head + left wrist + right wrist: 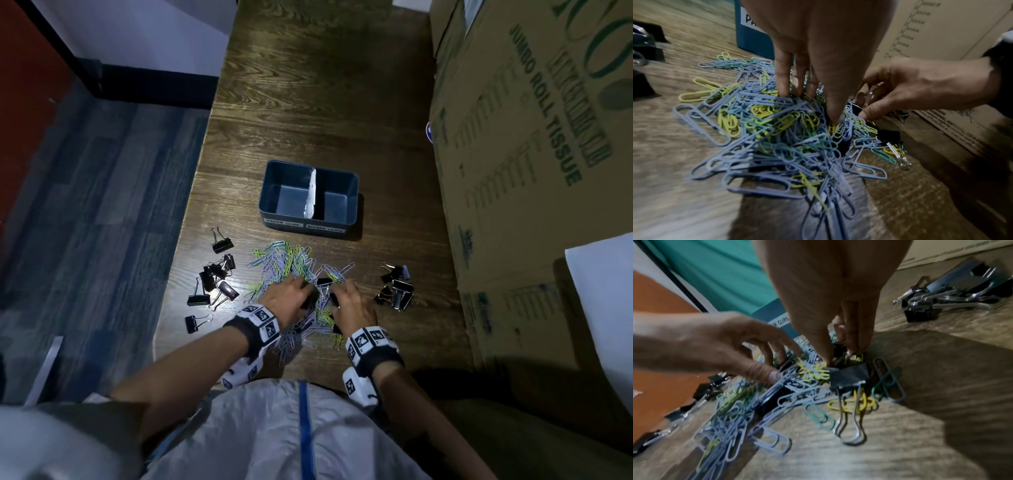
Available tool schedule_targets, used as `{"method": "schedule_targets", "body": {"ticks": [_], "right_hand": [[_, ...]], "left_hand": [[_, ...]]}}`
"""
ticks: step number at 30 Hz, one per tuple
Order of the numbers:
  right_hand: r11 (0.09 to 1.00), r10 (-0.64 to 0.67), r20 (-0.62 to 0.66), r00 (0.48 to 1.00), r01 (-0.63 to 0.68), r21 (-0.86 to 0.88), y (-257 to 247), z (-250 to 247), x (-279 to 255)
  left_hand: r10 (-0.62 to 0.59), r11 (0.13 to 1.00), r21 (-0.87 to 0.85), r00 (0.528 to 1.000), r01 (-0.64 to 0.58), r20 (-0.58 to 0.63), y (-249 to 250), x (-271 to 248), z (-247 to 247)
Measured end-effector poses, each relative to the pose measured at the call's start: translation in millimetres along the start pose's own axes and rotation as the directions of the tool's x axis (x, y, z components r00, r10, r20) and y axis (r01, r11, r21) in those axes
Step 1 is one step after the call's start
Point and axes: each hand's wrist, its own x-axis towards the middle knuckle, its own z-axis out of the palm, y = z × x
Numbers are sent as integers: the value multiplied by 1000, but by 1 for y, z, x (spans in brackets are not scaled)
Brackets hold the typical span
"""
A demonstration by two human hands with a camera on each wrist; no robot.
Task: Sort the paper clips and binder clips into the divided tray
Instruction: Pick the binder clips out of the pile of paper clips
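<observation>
Low in the centre of the head view, the right hand (351, 301) pinches a black binder clip (849, 376) by its folded body, fingertips (856, 345) curled on top. Beside it the left hand (291, 294) digs curled fingers into the paper clip pile (766, 129); what its grip holds I cannot tell. Both kinds look light and stiff; the thin wires probably tangle, so lift slowly. Above the pile on the counter (325, 85), the divided tray (274, 192) sits empty.

Dim head view with one bright patch on the table (219, 294); wrist views motion-blurred, edges warped, heavy shadows
</observation>
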Motion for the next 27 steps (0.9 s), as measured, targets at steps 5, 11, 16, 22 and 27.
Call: {"method": "schedule_targets", "body": {"ticks": [5,11,16,22,27], "right_hand": [[999,-16,-32,999,17,41,-1,-6,-4],[942,98,-37,994,-81,326,4,-16,-5],[682,305,61,950,-263,682,12,-43,-1],[686,482,-123,867,-287,669,50,-56,11],[687,593,-200,780,-361,631,76,-73,18]], "left_hand": [[-29,993,-115,999,34,40,3,9,-4],[-21,961,-277,997,-2,-79,-6,5,-5],[-69,906,-423,989,7,-130,-16,-5,-8],[-188,972,-178,961,153,-201,-33,-14,-11],[6,999,-49,984,-15,-176,-19,-13,-7]]}}
